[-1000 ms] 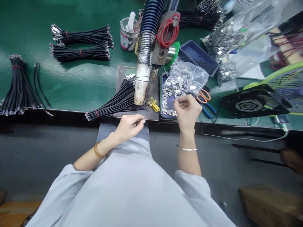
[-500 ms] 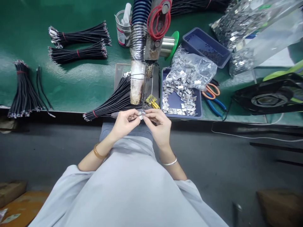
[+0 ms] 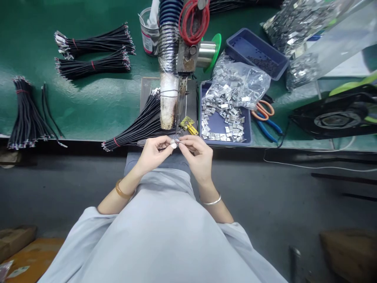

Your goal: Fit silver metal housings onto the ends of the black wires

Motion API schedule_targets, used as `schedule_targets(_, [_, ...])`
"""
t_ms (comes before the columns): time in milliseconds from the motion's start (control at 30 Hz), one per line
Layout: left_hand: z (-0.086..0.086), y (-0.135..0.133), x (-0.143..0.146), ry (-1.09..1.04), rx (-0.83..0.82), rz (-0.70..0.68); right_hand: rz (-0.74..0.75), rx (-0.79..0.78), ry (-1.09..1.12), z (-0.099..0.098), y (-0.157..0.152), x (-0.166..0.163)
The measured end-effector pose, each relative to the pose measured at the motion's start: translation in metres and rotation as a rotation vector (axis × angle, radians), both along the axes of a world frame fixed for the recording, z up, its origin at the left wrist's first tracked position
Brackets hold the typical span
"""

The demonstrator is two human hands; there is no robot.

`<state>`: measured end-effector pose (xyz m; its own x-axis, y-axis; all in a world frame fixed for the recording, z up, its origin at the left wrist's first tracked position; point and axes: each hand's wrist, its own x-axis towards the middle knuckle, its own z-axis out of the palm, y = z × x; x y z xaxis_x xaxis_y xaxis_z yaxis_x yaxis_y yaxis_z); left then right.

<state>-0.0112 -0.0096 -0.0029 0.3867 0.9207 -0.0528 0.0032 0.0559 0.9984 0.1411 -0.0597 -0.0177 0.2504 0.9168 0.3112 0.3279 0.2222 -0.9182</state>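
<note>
At the bench's front edge, my left hand [image 3: 154, 153] and my right hand [image 3: 198, 154] meet with their fingers pinched together. Between the fingertips shows a small shiny metal tab [image 3: 177, 140], partly hidden by them. Something white covers the tip of my left thumb. Left of the hands lies a bundle of black cables [image 3: 135, 124] with a red tie. Just above the fingers hang a stained white nozzle [image 3: 169, 104] and a thin metal tip. To the right, a blue tray [image 3: 216, 122] holds many similar metal tabs [image 3: 235, 125].
More cable bundles [image 3: 94, 65] lie at the left. A solder spool [image 3: 207, 53], a tub [image 3: 149, 37] and a second blue tray [image 3: 247, 45] stand behind. Orange-and-blue-handled tools [image 3: 266, 118] and a black fan [image 3: 335, 118] are at the right. A yellow cutter [image 3: 191, 127] lies near my fingers.
The view has shifted slightly. Both hands stay together at the bench edge, with only a small movement of the fingertips around the metal tab.
</note>
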Motion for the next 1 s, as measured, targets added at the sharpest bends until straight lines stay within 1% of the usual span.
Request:
schedule_targets(167, [-0.003, -0.004, 0.002, 0.02, 0.031, 0.054, -0.054, 0.033, -0.046, 0.002, -0.002, -0.006])
schedule_targets(367, [-0.006, -0.007, 0.002, 0.056, 0.117, 0.059, -0.017, 0.007, 0.101, -0.003, -0.001, -0.006])
schedule_targets(433, [-0.006, -0.007, 0.001, 0.068, 0.172, 0.054, -0.013, 0.01, 0.095, -0.004, -0.002, -0.005])
schedule_targets(533, [-0.007, -0.007, 0.0, 0.113, 0.322, 0.031, -0.029, 0.056, -0.063, -0.001, -0.005, -0.002])
schedule_targets(667, [-0.012, -0.008, 0.0, 0.268, 0.603, -0.003, -0.025, 0.139, -0.332, 0.006, -0.011, 0.004])
schedule_targets(733, [-0.016, -0.008, 0.0, 0.32, 0.72, -0.019, -0.016, 0.128, -0.354, 0.007, -0.012, 0.005])
schedule_targets(767, [-0.017, -0.008, -0.001, 0.324, 0.748, -0.029, -0.02, 0.104, -0.317, 0.006, -0.012, 0.005])
schedule_targets(800, [-0.017, -0.008, -0.002, 0.314, 0.744, -0.04, -0.023, 0.071, -0.246, 0.004, -0.011, 0.004])
schedule_targets(833, [-0.016, -0.007, -0.003, 0.291, 0.704, -0.052, -0.022, 0.037, -0.152, 0.001, -0.01, 0.003])
schedule_targets(867, [-0.015, -0.007, -0.004, 0.258, 0.631, -0.065, -0.015, 0.004, -0.045, -0.002, -0.008, 0.001])
schedule_targets(933, [-0.011, -0.006, -0.007, 0.167, 0.415, -0.096, 0.005, -0.042, 0.142, -0.008, -0.004, -0.003])
schedule_targets(1000, [-0.006, -0.003, -0.009, 0.055, 0.18, -0.124, 0.009, -0.052, 0.234, -0.013, -0.002, -0.008])
